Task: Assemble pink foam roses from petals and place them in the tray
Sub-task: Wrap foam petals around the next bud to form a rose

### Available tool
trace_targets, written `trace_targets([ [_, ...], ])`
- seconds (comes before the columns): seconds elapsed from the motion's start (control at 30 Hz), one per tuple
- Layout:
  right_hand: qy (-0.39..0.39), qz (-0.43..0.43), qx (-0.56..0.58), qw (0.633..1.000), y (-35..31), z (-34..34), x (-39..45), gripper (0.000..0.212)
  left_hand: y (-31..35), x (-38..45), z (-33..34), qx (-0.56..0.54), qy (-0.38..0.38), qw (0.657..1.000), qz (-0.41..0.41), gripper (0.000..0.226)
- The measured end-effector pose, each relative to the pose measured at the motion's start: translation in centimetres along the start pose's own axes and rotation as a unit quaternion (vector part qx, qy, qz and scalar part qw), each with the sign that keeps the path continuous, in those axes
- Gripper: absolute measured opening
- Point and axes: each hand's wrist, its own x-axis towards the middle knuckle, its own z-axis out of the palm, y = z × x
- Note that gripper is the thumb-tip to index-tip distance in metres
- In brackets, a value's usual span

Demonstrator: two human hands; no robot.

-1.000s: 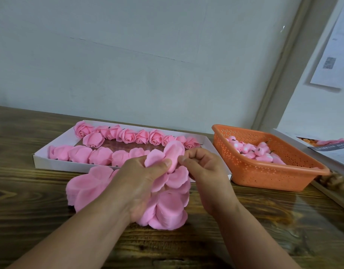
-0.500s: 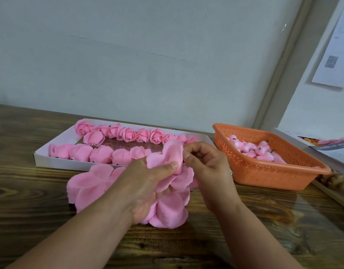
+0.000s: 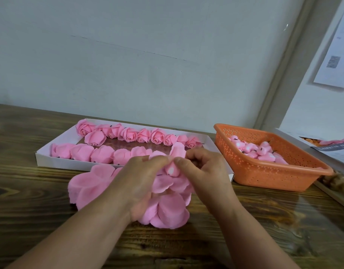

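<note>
My left hand grips a stack of pink foam petal sheets just above the wooden table. A small pink bud sits at the top of the stack, and my right hand pinches it with thumb and fingers, against the left thumb. One petal stands up behind the fingers. A second petal stack lies on the table to the left. Behind the hands, the white tray holds two rows of finished pink roses.
An orange perforated basket with several pink buds stands to the right of the tray. Papers lie at the far right edge. A grey wall rises right behind the table.
My right hand moved down and closer to the left thumb, pressing the bud into the middle of the petal stack. The raised petal has folded in a little.
</note>
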Motion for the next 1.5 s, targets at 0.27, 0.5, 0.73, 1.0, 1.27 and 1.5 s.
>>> trace_targets([
  [0.27,-0.011,-0.022,-0.081,0.996,-0.1,0.8,-0.1,0.027,-0.6,0.7,-0.6,0.063,0.074,0.994,0.042,0.017],
  [0.5,-0.021,-0.02,-0.103,0.994,0.3,0.7,0.0,0.022,-0.1,0.4,-0.8,0.026,0.044,0.997,0.062,0.02],
  [0.73,-0.011,-0.003,-0.067,0.998,0.8,0.4,0.2,0.01,0.1,0.6,-0.9,0.04,0.052,0.997,0.05,0.023],
  [1.0,-0.014,0.039,0.073,0.996,0.9,0.1,0.1,0.013,0.3,0.1,-0.7,0.022,-0.026,0.999,0.039,0.019],
  [1.27,-0.007,0.071,0.111,0.991,0.7,0.2,0.2,0.027,-0.1,0.0,-0.5,0.093,-0.01,0.994,0.059,0.009],
  [1.5,-0.051,0.1,0.172,0.979,1.0,-0.4,0.4,0.015,0.0,0.2,-0.8,0.117,-0.013,0.992,0.045,0.012],
])
